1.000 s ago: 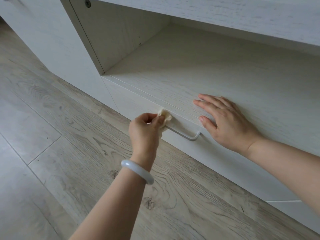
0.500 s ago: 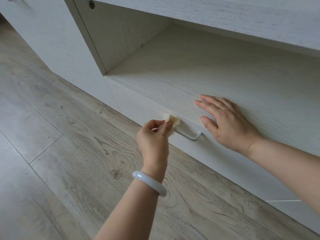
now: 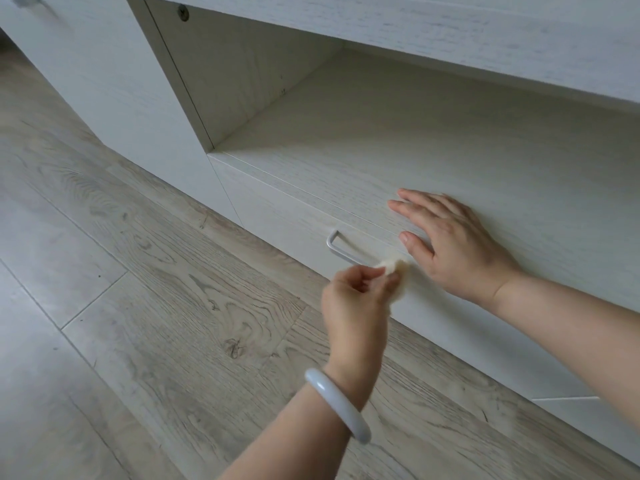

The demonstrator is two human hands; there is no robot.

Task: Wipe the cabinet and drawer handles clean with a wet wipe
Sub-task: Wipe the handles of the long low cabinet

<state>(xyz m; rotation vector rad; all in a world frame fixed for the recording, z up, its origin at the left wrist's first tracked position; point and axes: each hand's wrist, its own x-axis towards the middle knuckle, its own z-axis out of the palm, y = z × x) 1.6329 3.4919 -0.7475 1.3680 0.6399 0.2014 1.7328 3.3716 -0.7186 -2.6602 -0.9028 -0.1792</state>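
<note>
I have the wet wipe [image 3: 398,277] bunched into a small cream wad, pinched between the thumb and curled fingers of my left hand [image 3: 356,292]. The wad sits at the right end of the drawer handle [image 3: 341,251] and hides where that end meets the drawer front; it looks to be touching the bar there, though blur keeps me from being sure. My right hand [image 3: 453,244] holds nothing — fingers straight, palm flat on the shelf [image 3: 450,161] just above the drawer, thumb reaching down over the front edge close beside the wipe. A pale bangle [image 3: 337,405] rides on my left wrist.

The handle is a slim light metal bar on the white wood-grain drawer front [image 3: 277,216], its left bend and most of its length bare in view. Below lies the grey wood-look floor [image 3: 138,306]. At the far upper left, part of another handle [image 3: 26,0] shows on a cabinet panel.

My reading of progress: I am mid-wipe on this one handle, working its right end. Nothing here tells me whether the exposed stretch is already clean. The upper-left handle, and any others out of view, may still be waiting, so I judge the task only partly done.
</note>
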